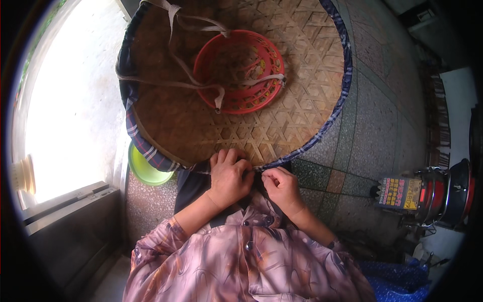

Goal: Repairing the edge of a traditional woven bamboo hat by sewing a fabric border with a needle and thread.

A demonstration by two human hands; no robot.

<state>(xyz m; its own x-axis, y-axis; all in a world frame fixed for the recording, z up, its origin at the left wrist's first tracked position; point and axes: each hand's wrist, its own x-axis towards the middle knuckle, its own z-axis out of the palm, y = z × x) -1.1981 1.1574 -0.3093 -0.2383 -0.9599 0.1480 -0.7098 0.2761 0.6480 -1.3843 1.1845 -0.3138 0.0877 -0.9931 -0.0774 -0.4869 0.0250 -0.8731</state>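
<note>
A large round woven bamboo tray (312,75) lies in front of me, its near edge at my lap. Dark blue plaid cloth (142,146) wraps its rim. My left hand (229,176) is closed over the near rim, with the fingers curled onto the cloth and the tray's inside. Just right of it, my right hand (283,187) is pinched at the cloth edge; whatever is between its fingertips is too small to make out. Inside the tray sits a red plastic basket (275,55). A pale cloth strap (166,84) runs from the left rim, its loose ends over the basket.
A green basin (146,168) stands on the floor beneath the tray's left side. Further left is a bright doorway with a dark metal frame (65,201). Speckled tile floor (372,105) stretches right, toward a red and black appliance (437,196). Blue patterned cloth (395,279) lies at lower right.
</note>
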